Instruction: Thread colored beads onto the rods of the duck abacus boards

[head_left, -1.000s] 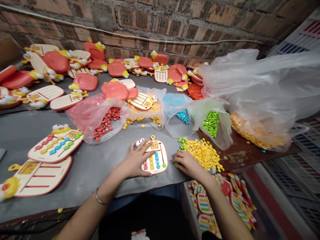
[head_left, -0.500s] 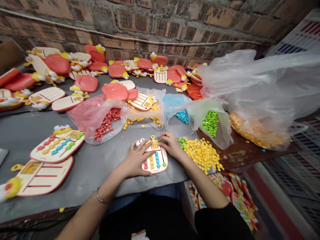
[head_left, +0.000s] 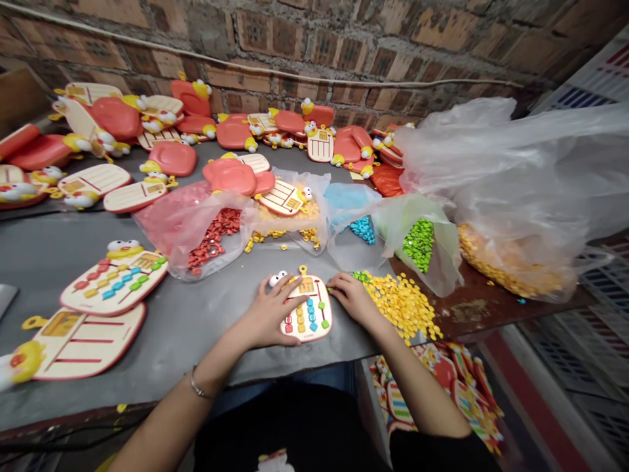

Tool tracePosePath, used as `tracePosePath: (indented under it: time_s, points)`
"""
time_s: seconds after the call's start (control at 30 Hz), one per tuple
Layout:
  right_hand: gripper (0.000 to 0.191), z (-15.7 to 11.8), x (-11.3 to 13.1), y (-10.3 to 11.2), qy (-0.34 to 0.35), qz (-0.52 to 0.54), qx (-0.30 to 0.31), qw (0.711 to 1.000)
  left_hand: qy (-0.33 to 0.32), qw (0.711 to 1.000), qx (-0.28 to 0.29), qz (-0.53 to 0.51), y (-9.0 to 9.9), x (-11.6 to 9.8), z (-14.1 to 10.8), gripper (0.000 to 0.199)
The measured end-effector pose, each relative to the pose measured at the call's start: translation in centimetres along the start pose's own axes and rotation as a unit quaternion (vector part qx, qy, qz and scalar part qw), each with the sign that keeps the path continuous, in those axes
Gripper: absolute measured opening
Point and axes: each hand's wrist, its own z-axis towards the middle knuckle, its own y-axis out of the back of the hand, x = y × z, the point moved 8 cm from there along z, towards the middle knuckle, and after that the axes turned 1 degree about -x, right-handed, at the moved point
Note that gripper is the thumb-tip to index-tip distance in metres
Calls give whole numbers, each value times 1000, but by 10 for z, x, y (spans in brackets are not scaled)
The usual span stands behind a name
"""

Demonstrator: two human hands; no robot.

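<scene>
1. At the far left of the grey table top, two cream toy boards lie near my left arm. The upper one, a filled board, has a chick's head at one end and rows of red, yellow, blue and green beads. Just below it, touching its edge, is a board with empty rows.
2. My left hand lies flat with its fingers spread, resting on the upper left of the small board in front of me. A thin bangle circles my wrist.
3. That small board sits on the table, between my hands, with its coloured beads set in short columns.
4. My right hand is curved, its fingertips at the board's upper right edge. I cannot tell whether they pinch a bead.
5. Just right of that hand is a loose heap of yellow beads, with a few green ones at its near edge.
6. Beyond my hands, open plastic bags hold red beads, blue beads and green beads.
7. Along the brick wall, coral-red plastic shells lie in scattered piles.
8. At the far right, a big clear bag holds orange beads. Printed boards lie piled below the table edge.
</scene>
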Motion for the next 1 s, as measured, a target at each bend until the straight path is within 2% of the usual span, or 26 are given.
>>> tracePosePath:
  time_s: [0.1,0.17,0.27,0.37,0.53,0.63,0.73,0.8,0.93,1.0]
  points:
    - [13,8,7,3,15,15,-52,998,-3,1000,-5,1,0,0,0,90]
    - [12,16,12,0,24,20,-65,997,-6,1000,-7,2,-1,1,-1,90]
    - [12,26,18,-10,48,-7,-38,998,-7,1000,-11,2,-2,1,0,90]
    - [8,24,23,-13,88,-53,-5,995,-4,1000,-9,2,-2,1,0,91]
    - [14,1,30,-3,108,-108,62,986,-7,1000,-15,10,0,-1,-1,88]
    - [17,-13,34,8,102,-80,82,988,-5,1000,-20,18,0,-1,-1,86]
    - [15,-23,24,26,54,-43,55,996,-3,1000,-13,19,0,-2,-1,86]
    - [12,-30,12,33,18,-66,47,997,-5,1000,-11,17,0,-2,-1,87]
    - [11,-47,-11,26,-24,-160,94,982,-5,1000,-14,13,-1,-1,-1,88]
    - [10,-49,-18,23,-32,-168,90,981,-4,1000,-19,11,-1,-1,-1,87]
